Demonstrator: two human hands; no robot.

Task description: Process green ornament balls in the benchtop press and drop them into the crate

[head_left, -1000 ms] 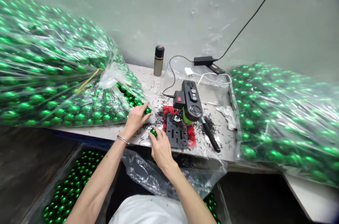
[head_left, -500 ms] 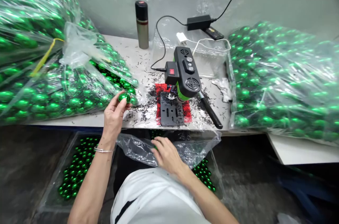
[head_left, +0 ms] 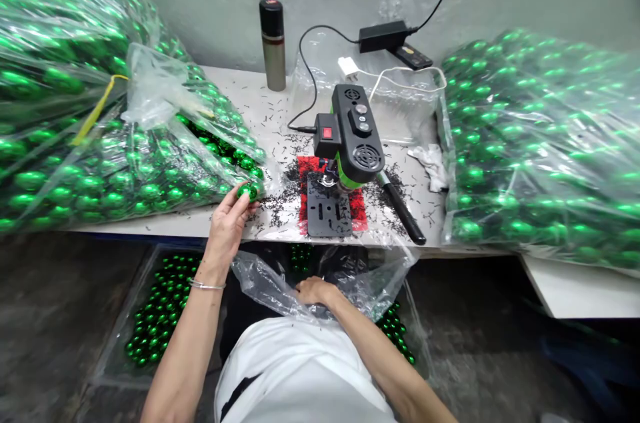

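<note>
Between the thumb and fingers of my left hand (head_left: 231, 218) is a shiny green bauble (head_left: 247, 192), held at the table's front edge. Right behind it lies the open mouth of a clear bag of green baubles (head_left: 150, 193). My right hand (head_left: 316, 291) is lowered into a clear plastic bag (head_left: 273, 293) spread over my lap; its fingertips are hidden. Several green baubles (head_left: 301, 256) show beyond that hand. A small black machine (head_left: 357, 133) with a green body stands over a slotted black plate (head_left: 329, 210), to the right of my left hand.
Small black bits litter the white table (head_left: 240, 86) around a red mat (head_left: 359, 218). A black lever (head_left: 404, 213) sticks out toward the front. At the back are a flask (head_left: 273, 50) and a power adapter (head_left: 384, 36). Another bauble bag (head_left: 530, 156) fills the right side.
My right hand has dipped deeper into the lap bag, and its fingers have gone out of sight. My left hand still holds the bauble near the large bag's mouth. The view has shifted slightly.
</note>
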